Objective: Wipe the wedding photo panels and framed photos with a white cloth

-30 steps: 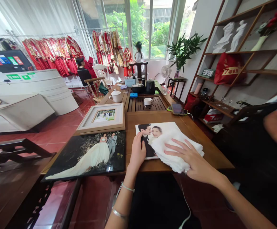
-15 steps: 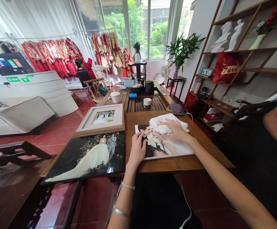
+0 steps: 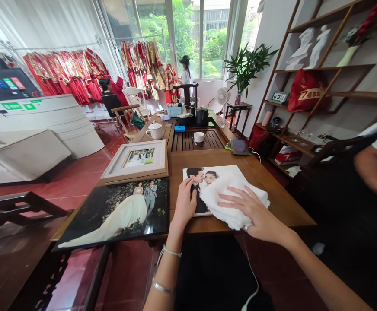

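Now the splayed right hand (image 3: 251, 212) has swept the white cloth (image 3: 217, 193) to the wedding portrait's (image 3: 204, 176) near edge, likely still wiping; spread left hand (image 3: 186, 202) steadies it.

Tabletop (image 3: 285, 211): brown wood, bearing a slatted tray (image 3: 188, 142) farther back
Front left: dark wedding photo (image 3: 126, 211), reaching the near edge
Just behind it: pale-framed picture (image 3: 135, 160)
Beyond that: lidded white cup (image 3: 155, 131)
Front middle: portrait panel (image 3: 199, 174), lying flat
Right edge: green-edged phone (image 3: 250, 150)

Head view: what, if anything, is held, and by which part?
Right hand spreads over the middle of the white cloth, grip unclear; left hand rests on the left edge of the photo print.
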Tool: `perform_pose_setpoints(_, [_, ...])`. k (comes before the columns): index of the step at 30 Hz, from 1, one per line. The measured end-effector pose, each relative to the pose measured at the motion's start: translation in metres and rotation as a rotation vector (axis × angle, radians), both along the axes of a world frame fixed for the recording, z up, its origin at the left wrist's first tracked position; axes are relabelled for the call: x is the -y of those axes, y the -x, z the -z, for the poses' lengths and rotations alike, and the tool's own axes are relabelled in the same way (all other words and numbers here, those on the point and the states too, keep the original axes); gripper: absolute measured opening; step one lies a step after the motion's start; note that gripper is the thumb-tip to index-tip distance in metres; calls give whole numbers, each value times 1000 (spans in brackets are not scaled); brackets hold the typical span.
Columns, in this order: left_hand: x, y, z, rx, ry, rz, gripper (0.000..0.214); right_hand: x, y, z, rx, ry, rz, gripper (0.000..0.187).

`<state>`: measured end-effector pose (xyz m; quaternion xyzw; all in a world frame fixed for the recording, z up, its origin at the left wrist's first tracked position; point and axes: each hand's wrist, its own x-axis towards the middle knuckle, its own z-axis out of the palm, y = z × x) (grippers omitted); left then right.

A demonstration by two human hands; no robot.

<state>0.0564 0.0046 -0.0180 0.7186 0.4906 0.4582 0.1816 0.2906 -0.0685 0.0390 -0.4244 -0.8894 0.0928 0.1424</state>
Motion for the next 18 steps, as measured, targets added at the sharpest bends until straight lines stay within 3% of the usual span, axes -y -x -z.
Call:
perform_pose_setpoints(4, [1,2,0,-1,19,2,39,-14,-2,0,-13,-9,48,82])
perform_pose_setpoints(13, [-1,3,3,11,8,35,43,-109,10,4,0,-41,292,67])
perform_pose_setpoints(18, [0,3,3,22,3,31,44,-105,24,1,54,-44,216,73])
